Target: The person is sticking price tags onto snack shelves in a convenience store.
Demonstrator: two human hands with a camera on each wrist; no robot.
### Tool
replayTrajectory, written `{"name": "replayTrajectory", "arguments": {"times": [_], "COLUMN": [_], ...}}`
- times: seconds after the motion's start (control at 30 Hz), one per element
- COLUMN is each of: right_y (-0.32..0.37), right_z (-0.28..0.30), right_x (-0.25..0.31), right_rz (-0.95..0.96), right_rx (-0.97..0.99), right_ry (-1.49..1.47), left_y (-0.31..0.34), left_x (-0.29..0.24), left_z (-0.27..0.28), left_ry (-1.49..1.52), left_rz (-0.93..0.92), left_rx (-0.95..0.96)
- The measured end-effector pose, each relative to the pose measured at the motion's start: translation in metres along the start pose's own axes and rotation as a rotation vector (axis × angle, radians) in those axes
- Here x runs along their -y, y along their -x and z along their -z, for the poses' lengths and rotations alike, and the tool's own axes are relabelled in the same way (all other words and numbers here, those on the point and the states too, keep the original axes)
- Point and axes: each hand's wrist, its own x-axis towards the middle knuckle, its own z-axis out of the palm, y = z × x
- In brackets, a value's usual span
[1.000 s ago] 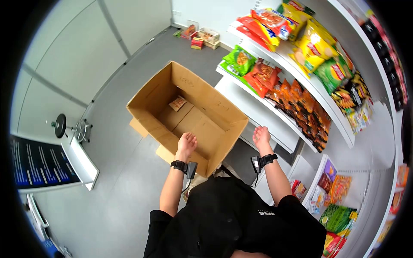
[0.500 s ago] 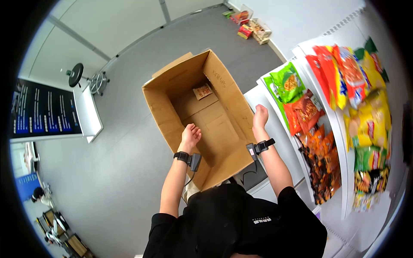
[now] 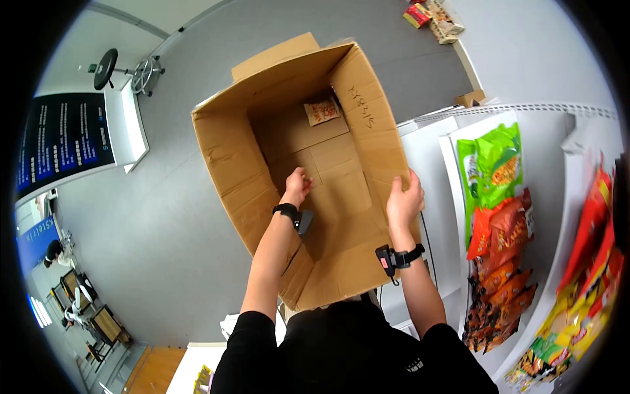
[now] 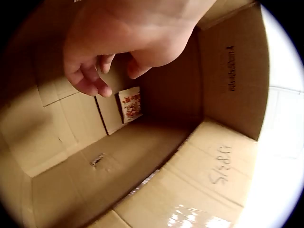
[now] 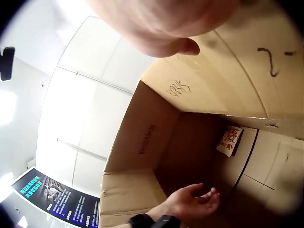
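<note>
Grey floor (image 3: 164, 217) under the open cardboard box (image 3: 226, 151). We record, left to right:
- left hand (image 3: 297, 186) inside the box, fingers loosely curled, pinching nothing;
- snack packet (image 3: 322, 111) flat against the box's far wall, well apart from those fingers, bare cardboard between;
- right hand (image 3: 403, 200) clasping the box's right rim, thumb on the inner face;
- snack bags (image 3: 492, 164) right of the box.

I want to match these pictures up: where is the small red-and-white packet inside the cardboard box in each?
Head: packet on the box floor, upper middle, far end.
Left wrist: left of centre, below the left hand.
Right wrist: right of middle, above the left hand.
Shared landmark: handwritten scrawl on the box wall.
</note>
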Motion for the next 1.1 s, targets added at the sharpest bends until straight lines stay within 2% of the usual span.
{"name": "replayTrajectory", "arguments": {"times": [0.17,0.3,0.4,0.47,0.5,0.53,0.57,0.73,0.83,1.1], "right_y": [0.004,0.008,0.005,0.008,0.008,0.007,0.008,0.010,0.009,0.008], "right_z": [-0.002,-0.006,-0.011,-0.012,-0.012,-0.013,-0.012,-0.014,-0.012,-0.015], "right_x": [0.006,0.000,0.001,0.000,0.000,0.001,0.001,0.001,-0.001,-0.001], "right_rz": [0.073,0.064,0.063,0.042,0.027,0.012,-0.005,-0.021,-0.002,0.083], "right_rx": [-0.022,0.003,0.010,0.031,0.048,0.064,0.081,0.100,0.109,0.052], "right_ry": [0.054,0.003,-0.063,-0.053,-0.077,-0.102,-0.127,-0.164,-0.142,-0.068], "left_y": [-0.074,-0.120,-0.171,-0.192,-0.208,-0.223,-0.236,-0.244,-0.244,-0.232], "left_x": [0.034,0.028,0.019,0.013,0.013,0.009,0.009,-0.031,-0.045,-0.049], "left_z": [-0.003,-0.035,-0.047,-0.056,-0.065,-0.063,-0.068,-0.090,-0.097,-0.100], "left_ry": [-0.112,-0.152,-0.275,-0.197,-0.135,-0.157,-0.134,0.055,0.065,0.016], "left_rz": [0.065,0.030,-0.051,-0.130,-0.150,-0.189,-0.252,-0.174,-0.207,-0.283], "left_rx": [-0.079,-0.130,-0.002,0.049,-0.037,0.089,0.082,0.034,0.100,0.055]}}
